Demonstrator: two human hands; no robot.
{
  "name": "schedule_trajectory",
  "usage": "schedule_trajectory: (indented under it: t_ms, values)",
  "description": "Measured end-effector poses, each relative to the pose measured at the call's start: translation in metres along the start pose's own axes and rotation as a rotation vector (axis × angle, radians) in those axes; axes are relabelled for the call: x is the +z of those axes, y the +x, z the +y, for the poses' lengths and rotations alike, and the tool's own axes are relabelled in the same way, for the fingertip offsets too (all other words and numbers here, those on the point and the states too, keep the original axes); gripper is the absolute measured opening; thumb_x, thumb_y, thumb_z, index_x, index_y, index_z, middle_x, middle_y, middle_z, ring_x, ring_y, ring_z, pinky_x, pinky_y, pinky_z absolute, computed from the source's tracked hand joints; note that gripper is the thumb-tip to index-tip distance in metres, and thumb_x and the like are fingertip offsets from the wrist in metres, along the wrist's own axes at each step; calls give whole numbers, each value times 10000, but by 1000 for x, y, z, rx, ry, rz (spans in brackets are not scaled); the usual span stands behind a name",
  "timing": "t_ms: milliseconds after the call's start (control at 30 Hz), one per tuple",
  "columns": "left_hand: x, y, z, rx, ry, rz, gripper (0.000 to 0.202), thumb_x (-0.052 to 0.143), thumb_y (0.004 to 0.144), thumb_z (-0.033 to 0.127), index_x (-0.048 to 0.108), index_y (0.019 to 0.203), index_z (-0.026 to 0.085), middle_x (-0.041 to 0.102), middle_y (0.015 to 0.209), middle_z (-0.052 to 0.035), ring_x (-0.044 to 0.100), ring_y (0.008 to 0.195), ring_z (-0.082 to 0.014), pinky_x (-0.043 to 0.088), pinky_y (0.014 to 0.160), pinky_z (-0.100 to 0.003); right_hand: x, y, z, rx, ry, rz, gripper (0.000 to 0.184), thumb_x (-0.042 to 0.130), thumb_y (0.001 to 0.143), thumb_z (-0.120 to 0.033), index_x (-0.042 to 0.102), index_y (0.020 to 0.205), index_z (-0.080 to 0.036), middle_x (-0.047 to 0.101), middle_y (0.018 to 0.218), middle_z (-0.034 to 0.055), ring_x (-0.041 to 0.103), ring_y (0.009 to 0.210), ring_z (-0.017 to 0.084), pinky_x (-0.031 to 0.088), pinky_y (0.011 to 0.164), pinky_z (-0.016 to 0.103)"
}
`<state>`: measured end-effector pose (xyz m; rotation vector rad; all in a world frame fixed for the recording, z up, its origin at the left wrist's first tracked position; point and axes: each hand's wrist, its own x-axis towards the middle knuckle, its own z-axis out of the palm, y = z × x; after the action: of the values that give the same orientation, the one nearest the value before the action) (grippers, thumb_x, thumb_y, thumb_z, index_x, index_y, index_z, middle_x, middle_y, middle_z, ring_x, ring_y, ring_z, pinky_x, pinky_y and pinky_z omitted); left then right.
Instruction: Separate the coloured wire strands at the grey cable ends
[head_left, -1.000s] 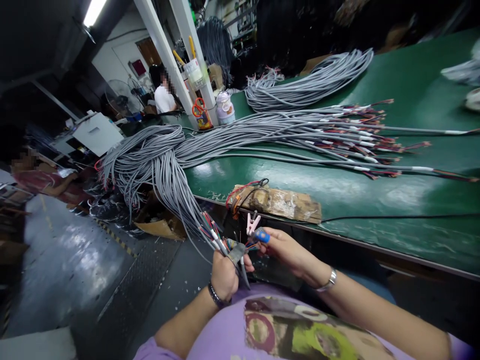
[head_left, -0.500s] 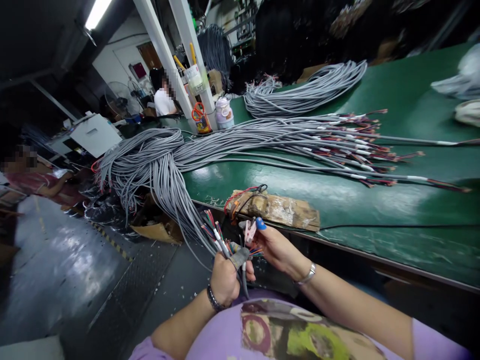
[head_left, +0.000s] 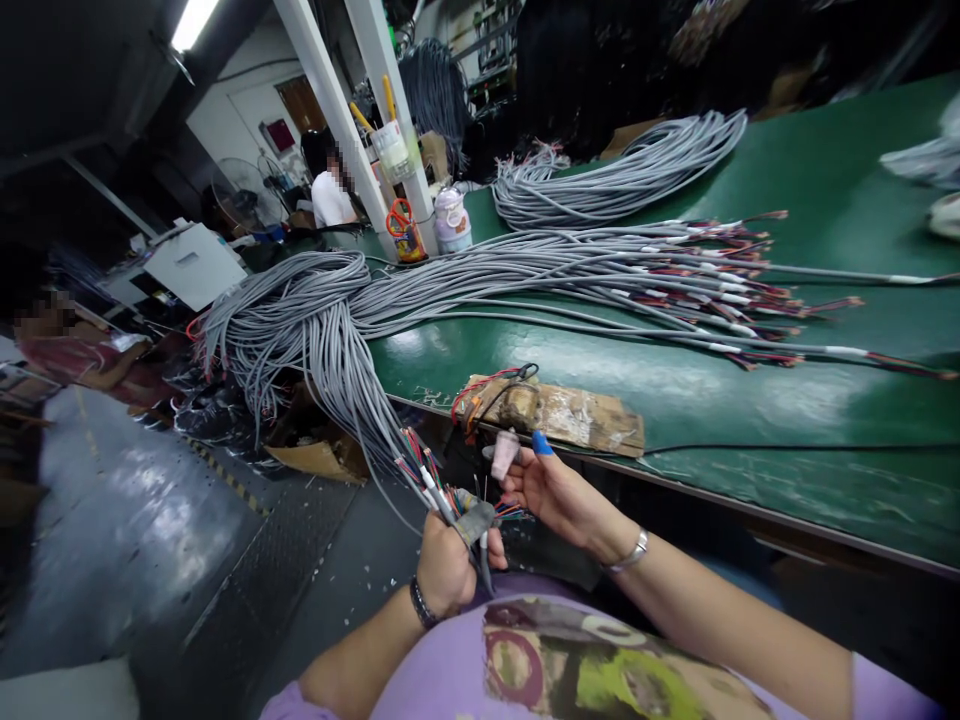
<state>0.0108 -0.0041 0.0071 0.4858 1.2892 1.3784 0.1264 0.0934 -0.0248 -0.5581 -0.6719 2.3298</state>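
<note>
My left hand (head_left: 447, 562) is closed in a fist round the stripped ends of several grey cables (head_left: 352, 390), their coloured wires (head_left: 420, 467) fanning out above the thumb. My right hand (head_left: 559, 492), with blue tape on one fingertip, pinches a small pink clip (head_left: 504, 452) just right of those wire ends. The cables run up from my fist over the edge of the green table (head_left: 675, 385).
A taped cardboard block (head_left: 562, 412) with red and black leads sits at the table's near edge. More grey cable bundles (head_left: 600, 185) lie across the table. Cups with scissors (head_left: 401, 230) stand by a white post. Two other people sit at the far left.
My right hand has lifted slightly and turned the pink clip; it now looks shut and points upward. My left hand keeps its hold on the cable ends.
</note>
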Motion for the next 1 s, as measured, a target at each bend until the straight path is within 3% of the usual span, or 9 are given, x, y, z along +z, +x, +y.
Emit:
schedule_trajectory:
  t_ms: [233, 467, 633, 1000]
  values:
    - [1, 1, 0, 12, -25, -7, 359, 740, 587, 431, 514, 642, 158, 546, 405, 29, 459, 304, -78, 362, 333, -176, 11, 1, -7, -69, -133, 18, 285, 661, 735, -443, 641, 776, -162, 571, 668, 3, 490, 577, 97, 438, 566, 232]
    - [3, 6, 2, 9, -38, 13, 336, 733, 599, 420, 534, 646, 154, 532, 412, 33, 444, 312, -69, 356, 330, -170, 2, 2, 2, -174, -121, 66, 408, 623, 727, -545, 663, 818, -150, 612, 725, 33, 497, 610, 111, 436, 601, 256]
    - [4, 11, 1, 11, -51, 32, 345, 729, 594, 429, 530, 635, 150, 529, 419, 27, 450, 320, -67, 354, 334, -166, 2, 10, 6, -98, 4, -1, 372, 653, 708, -528, 659, 800, -167, 603, 693, 11, 503, 585, 106, 422, 579, 250]
    - [7, 14, 1, -54, -73, 71, 385, 744, 564, 449, 504, 643, 158, 523, 402, 28, 436, 320, -67, 336, 334, -165, 12, 13, 3, -112, 60, 69, 381, 740, 613, -506, 675, 761, -161, 608, 636, -3, 484, 569, 106, 381, 576, 248]
